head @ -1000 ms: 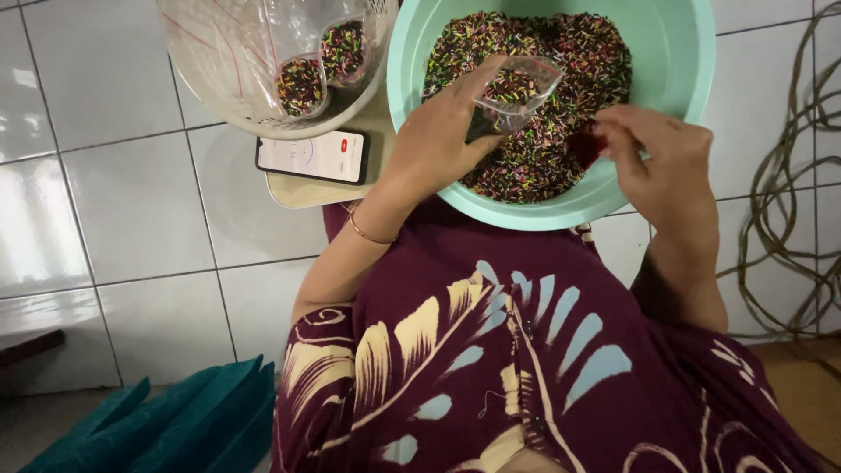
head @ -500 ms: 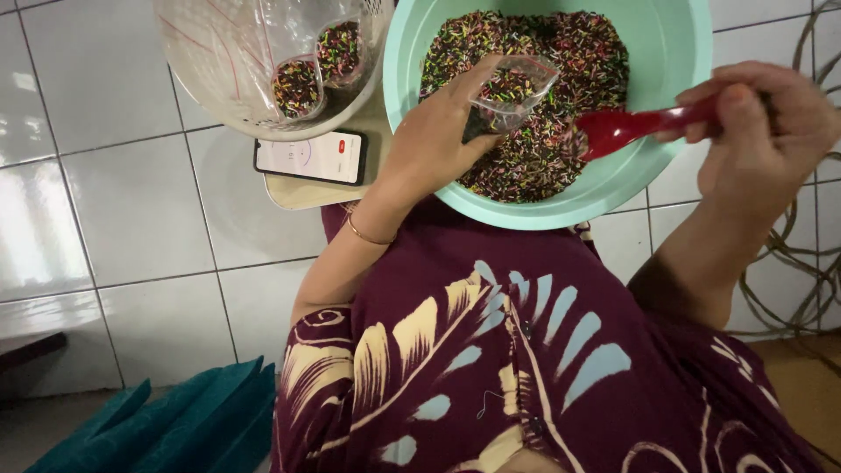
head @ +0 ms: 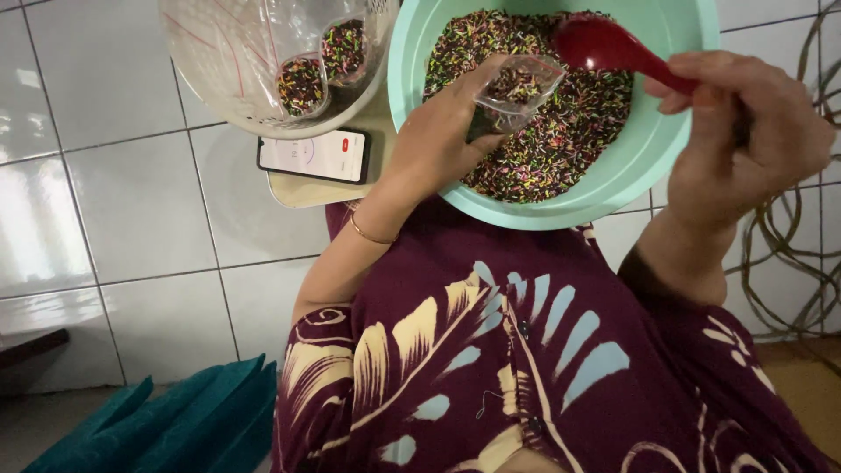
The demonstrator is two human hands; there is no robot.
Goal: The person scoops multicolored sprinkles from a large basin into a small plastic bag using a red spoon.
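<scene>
Left hand (head: 438,140) wrapped around a small clear bag (head: 519,88), grip pinching it just below the mouth so the opening stays wide and turned up, ready to take a load. Bag already part-filled with multicoloured sprinkles (head: 569,140), held low over the middle of the mint-green bowl (head: 674,140), so anything missed drops back into the heap rather than onto the floor. Right hand (head: 745,140) closed round the handle of a red spoon (head: 604,44), grip pressed tight on the stem, scoop poised at about 1 o'clock from the bag's mouth and just above it; whether the scoop carries sprinkles cannot be told, since only its back shows. Spoon tilted toward the bag, a sensible angle for tipping into so narrow an opening. Bowl set close against the lap, within easy reach of both hands. At 9 o'clock from the bowl, a pale translucent basin (head: 228,79) with two filled packets (head: 320,66) lying inside near its right wall, kept apart from the loose heap. Below that basin, at 6 o'clock from it, a phone (head: 314,155) lying face up with the screen lit, resting on a cream-coloured board or low stand, angled for a glance while working. White tiled floor (head: 96,175) all round; teal fabric (head: 184,429) at 7 o'clock of the view, coiled cords (head: 793,254) at 3 o'clock, both well apart from the hands.
</scene>
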